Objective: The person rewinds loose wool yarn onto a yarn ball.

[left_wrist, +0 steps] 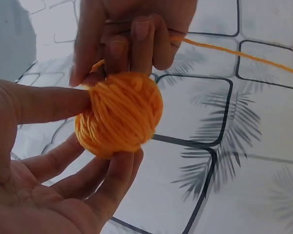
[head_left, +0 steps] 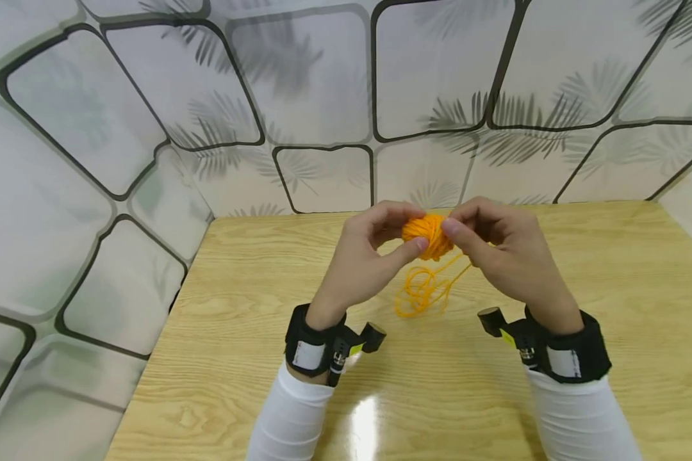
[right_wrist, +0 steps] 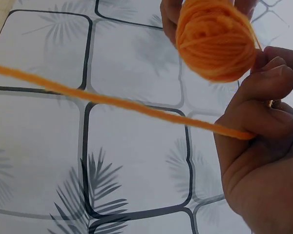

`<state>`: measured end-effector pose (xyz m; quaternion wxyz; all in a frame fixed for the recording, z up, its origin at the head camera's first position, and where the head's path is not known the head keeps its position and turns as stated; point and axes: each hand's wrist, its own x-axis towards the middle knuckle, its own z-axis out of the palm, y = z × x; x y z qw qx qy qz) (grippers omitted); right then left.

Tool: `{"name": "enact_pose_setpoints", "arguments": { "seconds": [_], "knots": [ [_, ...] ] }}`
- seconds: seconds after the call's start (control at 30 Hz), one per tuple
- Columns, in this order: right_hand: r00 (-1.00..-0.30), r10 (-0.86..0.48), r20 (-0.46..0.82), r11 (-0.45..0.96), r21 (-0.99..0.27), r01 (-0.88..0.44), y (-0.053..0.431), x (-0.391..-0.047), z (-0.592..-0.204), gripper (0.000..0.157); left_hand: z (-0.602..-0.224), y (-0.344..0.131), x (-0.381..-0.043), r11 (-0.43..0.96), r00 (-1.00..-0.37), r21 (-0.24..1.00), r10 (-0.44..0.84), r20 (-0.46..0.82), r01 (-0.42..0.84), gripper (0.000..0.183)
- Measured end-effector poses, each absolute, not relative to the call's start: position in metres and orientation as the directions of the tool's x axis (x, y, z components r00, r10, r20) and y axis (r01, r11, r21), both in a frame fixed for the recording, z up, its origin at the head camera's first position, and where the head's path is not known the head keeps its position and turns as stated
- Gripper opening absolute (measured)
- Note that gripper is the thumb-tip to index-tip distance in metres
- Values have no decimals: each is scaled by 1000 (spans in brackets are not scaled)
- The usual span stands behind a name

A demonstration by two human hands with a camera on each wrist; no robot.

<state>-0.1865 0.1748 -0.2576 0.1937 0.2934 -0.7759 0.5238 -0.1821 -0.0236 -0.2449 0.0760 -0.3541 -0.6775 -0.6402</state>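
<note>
An orange ball of yarn (head_left: 428, 236) is held up above the table by my left hand (head_left: 364, 253), its thumb on one side and fingers on the other, as the left wrist view shows. Close by on the right, my right hand (head_left: 504, 250) pinches the yarn strand between thumb and forefinger, right beside the ball. In the right wrist view the strand (right_wrist: 136, 109) runs through the curled fingers of that hand and off to the left. Loose loops of yarn (head_left: 421, 291) lie on the table below the hands.
The wood-grain table (head_left: 236, 333) meets a wall (head_left: 323, 77) patterned with dark outlines and grey leaves at its back and left. Both wrists wear black straps with small cameras, the left wrist camera (head_left: 373, 337) and the right wrist camera (head_left: 491, 318).
</note>
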Motion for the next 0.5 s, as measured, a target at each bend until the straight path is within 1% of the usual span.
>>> {"name": "enact_pose_setpoints", "arguments": {
  "seconds": [0.13,0.27,0.4,0.5],
  "knots": [
    [-721,-181,669,160,-704,-692,175,-191,-258,10,-252,-24,-190,-233,-714,839,445,541,491,32],
    [-701,-134,700,33,-704,-710,169,-194,-260,8,-258,-20,-194,-338,-676,827,476,562,449,37],
    [-680,-117,724,10,-684,-730,164,-193,-259,8,-257,-19,-193,-361,-662,843,523,537,399,40],
    [-673,-144,726,17,-678,-735,161,-189,-254,9,-252,-20,-189,-322,-670,873,561,487,366,41]
  ]
}}
